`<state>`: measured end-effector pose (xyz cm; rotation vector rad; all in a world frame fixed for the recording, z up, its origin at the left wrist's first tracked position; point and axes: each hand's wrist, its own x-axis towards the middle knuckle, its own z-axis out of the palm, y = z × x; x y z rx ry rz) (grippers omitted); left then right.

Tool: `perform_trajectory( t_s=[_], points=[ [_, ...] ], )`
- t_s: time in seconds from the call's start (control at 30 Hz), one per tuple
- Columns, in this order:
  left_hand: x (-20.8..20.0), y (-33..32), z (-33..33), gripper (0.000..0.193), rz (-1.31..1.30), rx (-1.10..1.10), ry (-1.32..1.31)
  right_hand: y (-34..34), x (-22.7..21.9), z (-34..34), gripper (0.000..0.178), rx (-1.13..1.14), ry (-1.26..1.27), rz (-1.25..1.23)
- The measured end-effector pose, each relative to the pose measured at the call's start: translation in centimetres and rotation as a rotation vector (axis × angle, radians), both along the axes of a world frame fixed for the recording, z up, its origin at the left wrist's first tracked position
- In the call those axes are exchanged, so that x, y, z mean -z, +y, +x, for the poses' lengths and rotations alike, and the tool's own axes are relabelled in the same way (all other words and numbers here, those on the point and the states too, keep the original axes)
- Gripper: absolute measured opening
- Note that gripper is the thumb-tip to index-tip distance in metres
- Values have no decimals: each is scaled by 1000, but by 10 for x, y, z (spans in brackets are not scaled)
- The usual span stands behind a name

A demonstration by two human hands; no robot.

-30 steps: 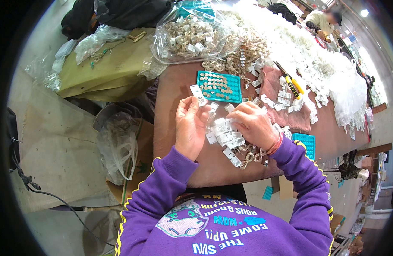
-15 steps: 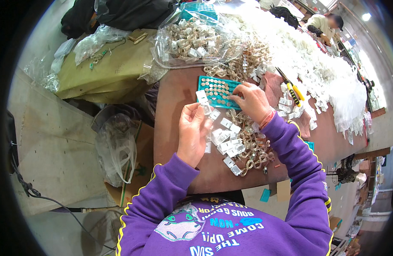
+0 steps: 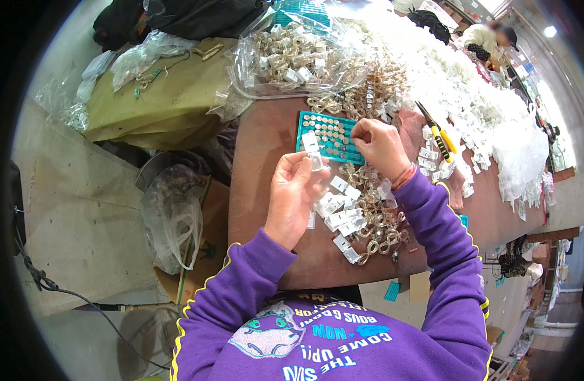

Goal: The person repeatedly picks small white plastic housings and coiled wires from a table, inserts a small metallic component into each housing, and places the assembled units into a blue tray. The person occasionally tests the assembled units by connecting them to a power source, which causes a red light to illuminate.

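My left hand [image 3: 294,193] holds a small clear plastic piece [image 3: 313,151] upright between thumb and fingers, above the brown table [image 3: 263,149]. My right hand [image 3: 378,146] reaches over a teal tray [image 3: 332,135] of small round coin-like cells, its fingertips pinched at the tray's right edge; whether it holds a cell I cannot tell. Between and below the hands lie several small white plastic pieces [image 3: 340,216] and a heap of clear chain links [image 3: 378,219].
A clear bag of chain parts [image 3: 292,57] lies at the table's far end. Yellow-handled pliers [image 3: 437,136] lie to the right, beside white plastic heaps [image 3: 489,108]. A plastic-lined bin [image 3: 171,213] stands on the left floor. Another person [image 3: 485,38] sits far off.
My right hand left the white pieces near me and reached forward onto the teal tray. My left hand stayed raised with the small clear piece.
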<state>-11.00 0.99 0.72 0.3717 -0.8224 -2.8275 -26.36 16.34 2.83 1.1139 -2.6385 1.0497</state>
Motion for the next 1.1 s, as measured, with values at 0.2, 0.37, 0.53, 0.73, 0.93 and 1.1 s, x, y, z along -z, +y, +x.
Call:
perform_trajectory(
  t_s=[0.2,0.37,0.53,0.73,0.93,1.1],
  points=[
    [-2,-4,1,13,-24,77,12,-7,7,-7,14,-10,22,187],
    [-1,-6,2,15,-12,118,59,-10,-8,6,11,28,42,80],
    [1,-3,2,15,-28,121,73,-2,-44,49,11,-99,-201,-233],
    [3,2,1,15,-104,128,118,-17,-47,85,7,-134,122,-144],
    [7,-1,1,16,-114,152,167,-15,-55,82,8,-210,102,-75],
    [6,-2,2,18,-128,180,148,-11,-60,87,8,-226,160,-36]
  ],
)
